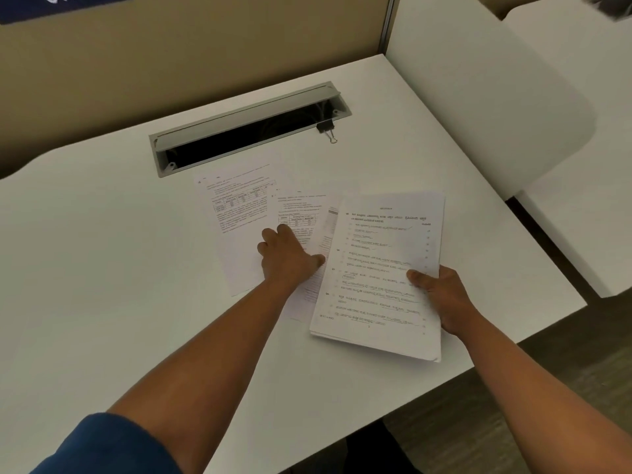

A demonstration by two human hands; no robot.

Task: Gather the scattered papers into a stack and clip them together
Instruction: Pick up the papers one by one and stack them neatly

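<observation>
Loose sheets (246, 213) left of stack (379, 268), under flat left grip (287, 258); right grip (441, 295) pinching stack.

1. A stack of printed white pages (379, 275) sits tilted in my right hand (441, 295), thumb on top at its right edge, lower corner over the desk edge.
2. Two loose printed sheets (239, 213) lie overlapping and flat under my left hand (287, 258), just left of the stack.
3. A black binder clip (326, 129) rests well apart, beyond the papers.
</observation>
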